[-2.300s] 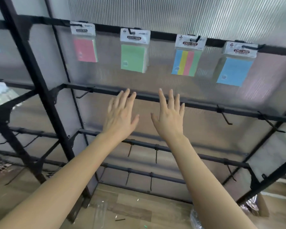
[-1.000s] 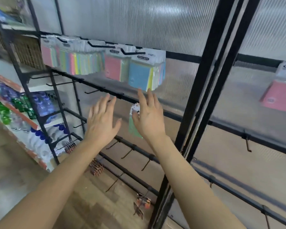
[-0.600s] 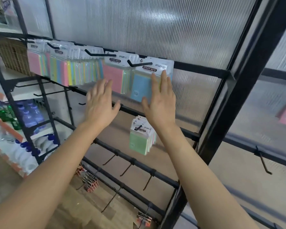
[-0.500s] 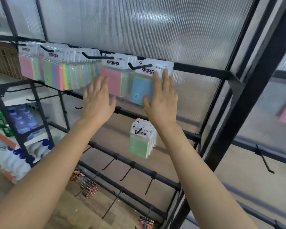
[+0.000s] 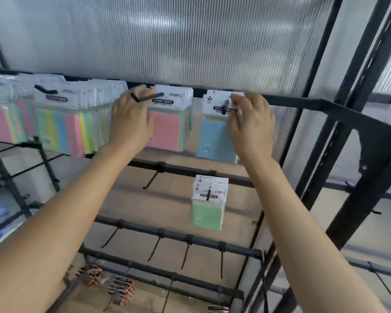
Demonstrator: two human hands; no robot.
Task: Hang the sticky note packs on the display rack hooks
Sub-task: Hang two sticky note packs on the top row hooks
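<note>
Located on the end hook (image 5: 224,107) of the top rail (image 5: 291,101), just beside the right-hand rack upright (image 5: 357,114): blue pack (image 5: 213,141), hanging by its header card. Held by the right hand (image 5: 252,125); fingers (image 5: 246,98) curled together, pinching the right edge of the header card.

On the next hook (image 5: 148,97) to the left: pink pack (image 5: 165,129), at the front of a stack. Placed against that stack's left side: left hand (image 5: 131,123), back toward the camera, fingers (image 5: 133,108) close together and pointing up to the rail, hook crossing in front of them. Cannot tell whether gripping anything.

Farther left along the same rail: crowded row of mixed-colour packs (image 5: 54,125).

On the second rail (image 5: 183,170), below the blue pack: green pack (image 5: 207,214), fronting a small stack. Along the third rail (image 5: 201,240): bare hooks (image 5: 154,249). Near the bottom of the rack: small packets (image 5: 120,290), too blurred to identify.
</note>
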